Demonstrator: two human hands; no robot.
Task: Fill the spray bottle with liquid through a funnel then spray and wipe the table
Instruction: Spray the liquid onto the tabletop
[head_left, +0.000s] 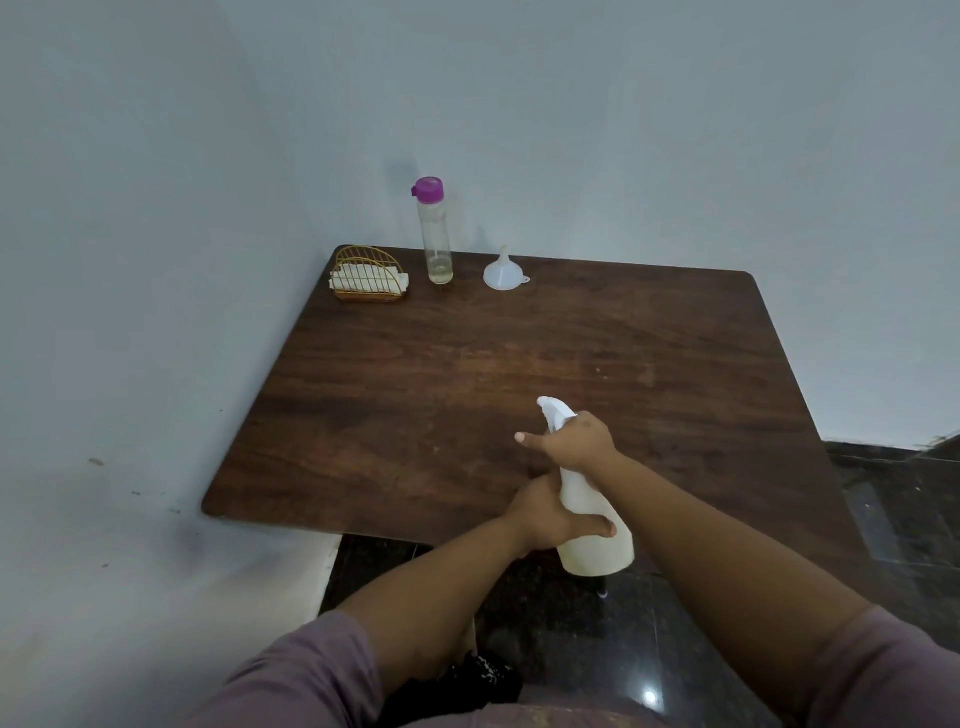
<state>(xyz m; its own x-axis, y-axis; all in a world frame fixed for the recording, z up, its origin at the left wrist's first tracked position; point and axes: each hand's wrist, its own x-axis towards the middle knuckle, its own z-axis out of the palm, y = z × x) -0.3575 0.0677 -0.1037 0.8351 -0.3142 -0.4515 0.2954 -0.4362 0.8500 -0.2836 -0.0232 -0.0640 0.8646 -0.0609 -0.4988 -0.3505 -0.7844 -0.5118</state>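
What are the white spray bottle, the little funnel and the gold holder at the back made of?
Spray bottle: opaque white plastic, by its matte, moulded look. Funnel: translucent whitish plastic, since light shows faintly through it. Napkin holder: thin gold-coloured wire, probably metal; the bars are slim and shiny.

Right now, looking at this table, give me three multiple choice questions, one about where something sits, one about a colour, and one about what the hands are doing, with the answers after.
1. Where does the funnel stand?
A. right of the clear bottle, at the table's far edge
B. in the spray bottle's neck
C. on the floor

2. What colour is the clear bottle's cap?
A. green
B. purple
C. white

3. What are the hands doing?
A. both resting flat on the table
B. wiping with a napkin
C. both holding the spray bottle

Answers:
1 A, it sits upside down beside that bottle.
2 B, the cap is plainly purple.
3 C, the left hand grips the body and the right hand the spray head.
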